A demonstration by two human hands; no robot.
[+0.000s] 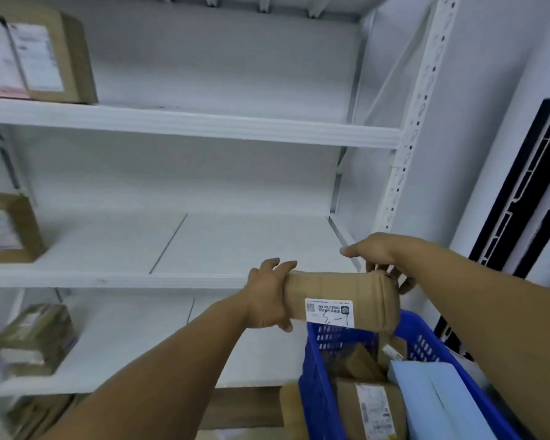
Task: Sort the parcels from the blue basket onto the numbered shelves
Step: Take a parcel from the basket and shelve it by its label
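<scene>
A brown padded parcel (340, 289) with a white label is held level above the blue basket (318, 392), just in front of the middle shelf's edge. My left hand (267, 300) grips its left end, fingers over the top and thumb underneath. My right hand (378, 258) holds the right end, fingers curled behind it and the thumb pointing left. The basket at the lower right contains several more brown parcels (372, 408) and a light blue envelope (432, 398).
White metal shelves (204, 125) fill the view. Brown boxes stand at the left on the top shelf (45, 55), the middle shelf (7, 227) and the lower shelf (35, 338). A perforated white upright (416, 122) and a black panel (521, 201) are on the right.
</scene>
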